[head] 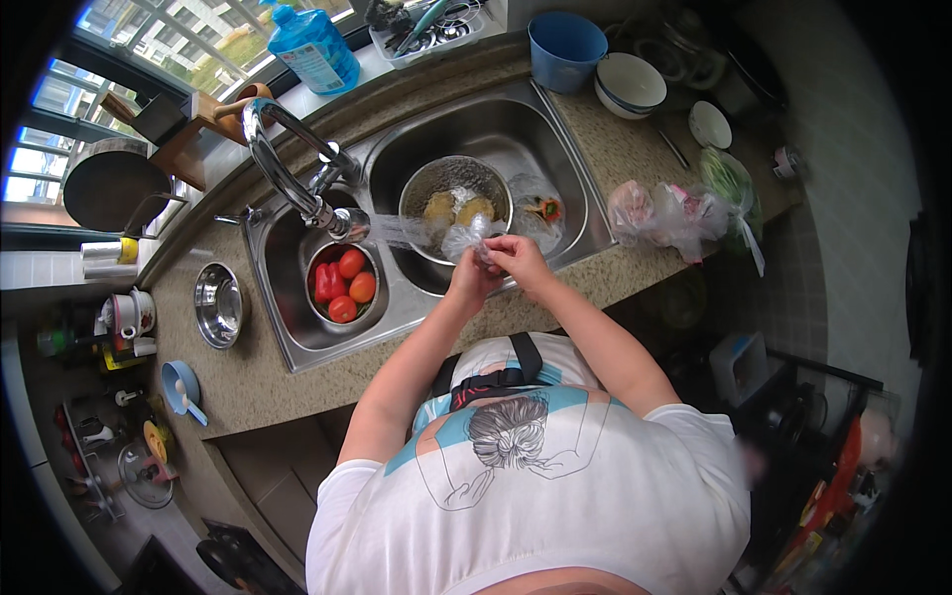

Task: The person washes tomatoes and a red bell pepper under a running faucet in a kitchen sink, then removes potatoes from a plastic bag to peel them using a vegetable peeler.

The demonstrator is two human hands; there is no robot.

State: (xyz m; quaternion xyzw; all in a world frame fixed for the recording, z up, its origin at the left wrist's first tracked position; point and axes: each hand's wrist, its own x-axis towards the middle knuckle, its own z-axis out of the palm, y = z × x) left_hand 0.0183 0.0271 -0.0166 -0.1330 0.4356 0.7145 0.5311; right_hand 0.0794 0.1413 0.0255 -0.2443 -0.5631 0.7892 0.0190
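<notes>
Both hands meet over the front rim of the right sink basin [520, 119]. My left hand [473, 281] grips a clear plastic bag [467, 236] from below, and my right hand [515, 256] pinches the same bag at its gathered end. What the bag contains, if anything, cannot be made out. Just beyond it a metal bowl [455, 169] of water holds yellowish potatoes [474, 210]. Water streams sideways from the chrome faucet [294, 175] into that bowl. Beside the bowl, on more clear plastic [537, 230], lies a red pepper scrap with a green stem [549, 209].
The left basin [286, 275] has a steel bowl [375, 301] with tomatoes and red pepper. Bagged food [632, 208] and greens [725, 175] lie right of the sink, near white bowls [632, 82] and a blue bucket [567, 52]. Another steel bowl [218, 305] stands at left.
</notes>
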